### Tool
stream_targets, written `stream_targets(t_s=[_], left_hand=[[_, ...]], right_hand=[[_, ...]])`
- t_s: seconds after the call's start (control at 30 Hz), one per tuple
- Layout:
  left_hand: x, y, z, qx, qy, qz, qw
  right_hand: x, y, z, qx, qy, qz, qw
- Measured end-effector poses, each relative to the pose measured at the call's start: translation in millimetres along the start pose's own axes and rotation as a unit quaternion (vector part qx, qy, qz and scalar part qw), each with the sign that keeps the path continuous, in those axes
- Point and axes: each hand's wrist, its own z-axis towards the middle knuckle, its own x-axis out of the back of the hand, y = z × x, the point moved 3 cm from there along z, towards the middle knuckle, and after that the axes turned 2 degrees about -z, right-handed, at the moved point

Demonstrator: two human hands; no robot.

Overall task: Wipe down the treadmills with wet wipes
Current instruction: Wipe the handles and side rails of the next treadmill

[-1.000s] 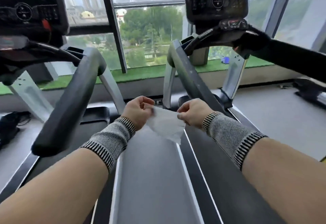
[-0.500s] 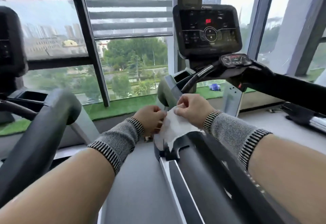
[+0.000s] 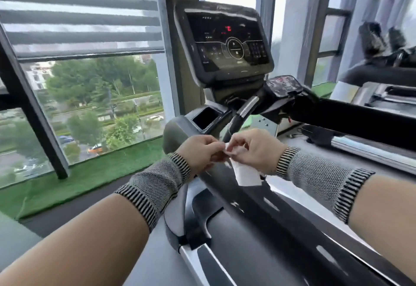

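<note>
A white wet wipe [image 3: 246, 173] hangs between my two hands, folded small, just above the dark left handrail [image 3: 265, 213] of the treadmill. My left hand [image 3: 200, 153] pinches its upper edge with curled fingers. My right hand [image 3: 252, 148] pinches the same edge from the other side, and the rest of the wipe dangles below it. The treadmill's black console [image 3: 225, 42] stands straight ahead, its display lit with a red readout. Both wrists wear grey knitted cuffs.
A dark cup holder [image 3: 206, 114] sits left of the console. The black right handrail [image 3: 351, 117] crosses at right. Large windows [image 3: 94, 96] and a green turf strip [image 3: 90, 173] lie to the left. More gym machines [image 3: 387, 65] stand far right.
The view has swung right and up toward the right treadmill's console. My hands rose with the wipe and drew together, bunching it into a smaller fold over the handrail.
</note>
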Motion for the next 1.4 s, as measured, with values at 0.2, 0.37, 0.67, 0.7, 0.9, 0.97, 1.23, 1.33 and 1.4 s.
stream_targets(t_s=[0.2, 0.37, 0.67, 0.7, 0.9, 0.97, 1.23, 1.33, 1.4], left_hand=[[45, -8, 85, -0.065, -0.010, 0.079, 0.995], [51, -20, 134, -0.091, -0.029, 0.101, 0.990], [33, -8, 210, -0.098, -0.056, 0.073, 0.991], [28, -5, 219, -0.103, -0.058, 0.078, 0.990], [6, -8, 261, -0.081, -0.066, 0.056, 0.993], [1, -8, 273, -0.084, -0.068, 0.050, 0.993], [-22, 9, 312, -0.057, -0.123, 0.014, 0.991], [-29, 13, 321, -0.063, -0.143, 0.020, 0.987], [-33, 12, 326, -0.055, -0.156, 0.004, 0.986]], right_hand=[[-7, 48, 50, -0.125, 0.096, -0.095, 0.983], [8, 88, 85, -0.202, 0.178, -0.123, 0.955], [-19, 128, 160, -0.095, 0.052, -0.250, 0.962], [-28, 129, 163, -0.044, 0.015, -0.272, 0.961], [-4, 159, 197, -0.031, 0.039, -0.290, 0.956], [-15, 156, 198, 0.044, 0.014, -0.311, 0.949], [14, 197, 205, -0.066, 0.110, -0.303, 0.944], [-9, 182, 196, 0.046, 0.090, -0.299, 0.949], [3, 189, 210, -0.015, 0.080, -0.289, 0.954]])
